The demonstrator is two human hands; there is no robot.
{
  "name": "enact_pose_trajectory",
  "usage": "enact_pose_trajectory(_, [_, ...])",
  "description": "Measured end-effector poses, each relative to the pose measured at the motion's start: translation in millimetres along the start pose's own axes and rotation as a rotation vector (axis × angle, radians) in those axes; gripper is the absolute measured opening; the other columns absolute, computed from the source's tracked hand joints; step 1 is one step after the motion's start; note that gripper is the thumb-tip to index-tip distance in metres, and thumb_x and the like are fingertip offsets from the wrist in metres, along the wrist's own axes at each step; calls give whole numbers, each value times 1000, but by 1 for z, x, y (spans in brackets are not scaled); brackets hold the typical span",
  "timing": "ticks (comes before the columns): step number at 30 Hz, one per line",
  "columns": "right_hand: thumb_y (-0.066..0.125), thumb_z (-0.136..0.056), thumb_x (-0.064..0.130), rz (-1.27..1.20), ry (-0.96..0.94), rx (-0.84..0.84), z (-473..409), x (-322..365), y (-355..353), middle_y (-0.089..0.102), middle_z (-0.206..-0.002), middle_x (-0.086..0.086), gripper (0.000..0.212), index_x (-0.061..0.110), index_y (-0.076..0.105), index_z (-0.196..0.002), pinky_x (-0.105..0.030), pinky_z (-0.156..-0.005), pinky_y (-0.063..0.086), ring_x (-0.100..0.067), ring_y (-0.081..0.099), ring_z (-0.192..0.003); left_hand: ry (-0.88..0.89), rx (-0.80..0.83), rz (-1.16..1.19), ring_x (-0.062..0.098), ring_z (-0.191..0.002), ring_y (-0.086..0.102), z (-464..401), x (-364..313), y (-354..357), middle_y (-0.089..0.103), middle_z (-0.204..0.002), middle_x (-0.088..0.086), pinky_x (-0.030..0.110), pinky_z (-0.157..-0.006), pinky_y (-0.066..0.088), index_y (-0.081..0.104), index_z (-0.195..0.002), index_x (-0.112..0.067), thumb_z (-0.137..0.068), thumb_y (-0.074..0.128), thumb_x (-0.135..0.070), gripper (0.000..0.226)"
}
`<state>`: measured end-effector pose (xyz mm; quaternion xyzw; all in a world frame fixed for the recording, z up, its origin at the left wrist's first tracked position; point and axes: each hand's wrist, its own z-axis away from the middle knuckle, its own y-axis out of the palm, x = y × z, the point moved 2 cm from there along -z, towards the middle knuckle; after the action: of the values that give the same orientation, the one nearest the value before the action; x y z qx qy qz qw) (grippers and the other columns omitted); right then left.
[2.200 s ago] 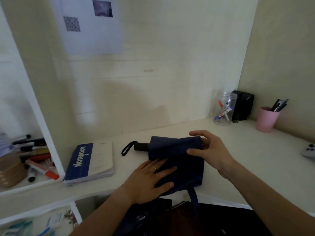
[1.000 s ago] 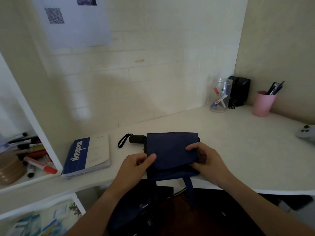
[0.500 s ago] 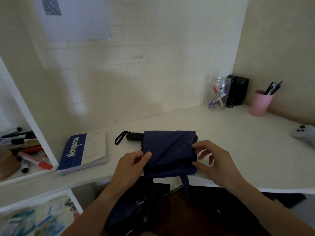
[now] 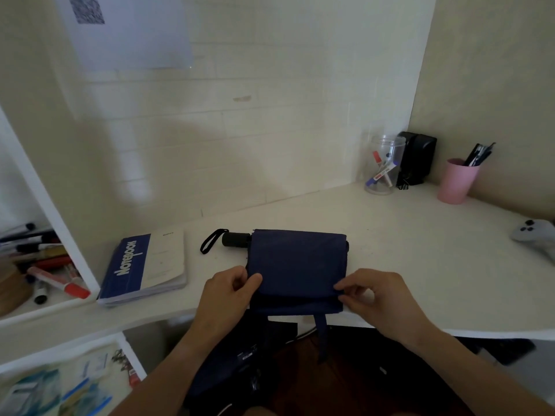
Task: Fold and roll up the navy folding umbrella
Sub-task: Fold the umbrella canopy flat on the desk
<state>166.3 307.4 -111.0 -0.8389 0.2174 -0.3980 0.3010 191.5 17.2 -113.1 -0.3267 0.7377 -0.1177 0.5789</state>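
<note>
We have moved both hands, left point(image 4: 228, 291) and right point(image 4: 371, 294), to pinch the umbrella point(image 4: 295, 265) flap's corners near the tabletop point(image 4: 420, 265) front edge, ready to roll.

dim, soft, wide-angle edge distortion

Notebook point(image 4: 143, 269) lies flat; pink cup point(image 4: 456, 182) (pens inside) stands near clear jar point(image 4: 382, 169)

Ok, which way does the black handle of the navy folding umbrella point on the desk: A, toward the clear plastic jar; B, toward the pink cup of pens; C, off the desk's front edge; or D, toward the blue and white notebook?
D: the black handle sticks out of the navy folding umbrella on the side of the blue and white notebook.
</note>
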Motion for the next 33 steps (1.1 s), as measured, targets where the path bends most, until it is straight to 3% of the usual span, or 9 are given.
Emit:
enact_pose_trajectory(6, [82, -79, 17, 173, -205, 27, 4, 3, -1, 62, -100, 12, 17, 29, 74, -88, -12, -73, 48, -1, 59, -81, 23, -54, -58, 4, -52, 49, 8, -1, 4, 53, -53, -9, 13, -54, 42, 46, -59, -20, -82, 78, -20, 39])
enact_pose_trajectory(11, [77, -84, 15, 315, -395, 80, 2, 13, -5, 70, -113, 10, 10, 23, 72, -88, -20, -81, 52, -9, 61, -101, 99, 9, -97, 7, -62, 52, 10, -7, 6, 60, -78, -6, 17, -59, 44, 49, -88, -29, -78, 78, -18, 32])
enact_pose_trajectory(15, [72, -87, 17, 352, -466, 123, -3, 12, -6, 73, -103, 12, 5, 22, 71, -88, -22, -86, 52, -11, 62, -103, 341, -20, -347, 10, -109, 47, 6, -16, 2, 48, -120, -6, 25, -89, 46, 53, -124, -35, -70, 69, -26, 57])
enact_pose_trajectory(18, [70, -88, 16, 350, -442, 188, -5, 13, -4, 72, -101, 13, 7, 23, 69, -88, -23, -87, 52, -10, 62, -107, 530, 336, -531, 19, -155, 10, -6, -27, 2, 14, -167, -2, 32, -122, 26, 24, -158, -41, -74, 59, -18, 94])
enact_pose_trajectory(21, [70, -80, 15, 336, -320, 313, -11, 13, -7, 69, -97, 16, 16, 28, 66, -88, -26, -78, 55, -6, 64, -97, 482, 700, -727, 8, -156, -11, -11, -25, 6, -16, -170, -12, 35, -125, 22, -1, -160, -44, -83, 57, -17, 101])
enact_pose_trajectory(24, [71, -80, 29, 195, -161, 350, -31, 23, -19, 71, -98, 21, 16, 34, 70, -95, -23, -82, 53, 2, 64, -91, 485, 750, -791, 7, -155, -13, -11, -22, 9, -20, -168, -12, 37, -126, 19, -5, -159, -47, -90, 53, -27, 92])
enact_pose_trajectory(26, [64, -93, 29, 116, -171, 250, -43, 36, -16, 70, -116, 20, 23, 31, 71, -115, -12, -91, 46, 6, 61, -104, 510, 751, -825, 8, -155, -14, -11, -18, 10, -21, -168, -11, 36, -127, 15, -8, -158, -47, -92, 51, -32, 90])
enact_pose_trajectory(29, [35, -107, 37, 197, -135, 430, -43, 42, 11, 27, -159, 19, 50, 29, 32, -156, -10, -117, 14, 6, 21, -146, 525, 757, -843, 8, -154, -16, -15, -14, 11, -23, -167, -10, 36, -128, 12, -12, -157, -48, -92, 48, -38, 90])
enact_pose_trajectory(33, [7, -95, 62, 416, -76, 690, -16, 14, 26, -18, -163, 19, 69, 36, -6, -157, -28, -125, -7, 7, -23, -146, 521, 787, -801, 9, -154, -18, -12, -11, 4, -25, -167, -9, 38, -128, 5, -17, -151, -58, -87, 42, -49, 87])
